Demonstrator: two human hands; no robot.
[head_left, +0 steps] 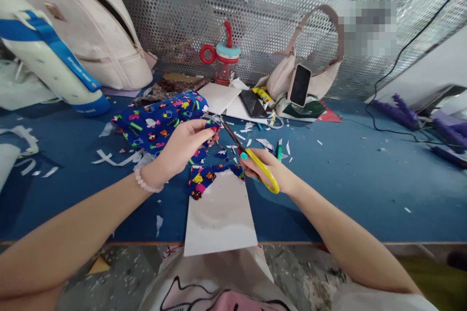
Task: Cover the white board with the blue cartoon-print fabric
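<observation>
My left hand [182,146] pinches a small piece of blue patterned fabric between thumb and fingers. In my right hand [268,167] are the yellow-handled scissors [261,171], their dark blades pointing up and left toward that fabric piece. Behind my left hand lies a larger blue fabric [156,121] with colorful cartoon figures. Below both hands a white board [221,214] rests at the table's front edge, slightly over it, with strips of the same fabric [200,182] along its top end.
White paper scraps [268,144] litter the blue table [350,180]. A bottle [54,58] and backpack [98,34] stand at left, a red-handled cup [226,60] at the back. A phone [299,85] leans on a handbag [324,75]; purple flowers [397,112] lie right.
</observation>
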